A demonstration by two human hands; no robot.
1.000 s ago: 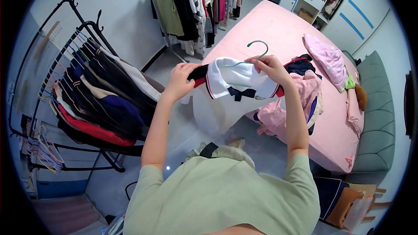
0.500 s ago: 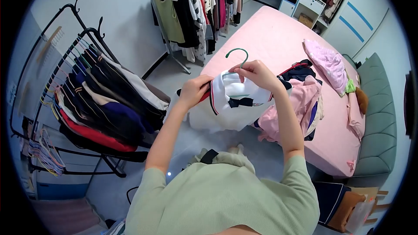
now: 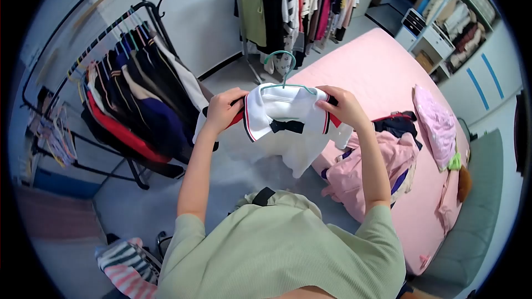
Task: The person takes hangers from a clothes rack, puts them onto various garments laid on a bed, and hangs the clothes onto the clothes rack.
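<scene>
A white shirt hangs in front of me, spread between my hands. Its wide collar has dark and red edging, with a black bow at the neck. Inside the neck sits a green hanger, its hook standing up above the collar. My left hand is closed on the shirt's left shoulder, near a red and black patch. On the other shoulder, my right hand grips the cloth in the same way. The hanger's arms are mostly hidden under the shirt.
On the left, a black rack carries dark jackets. Another rack of clothes stands against the back wall. To the right, a pink bed holds piled pink and dark clothes. Striped cloth lies at lower left.
My right hand has left the hanger's hook area and moved down to the shirt's right shoulder. The shirt now faces me more squarely, and the view has turned left.
</scene>
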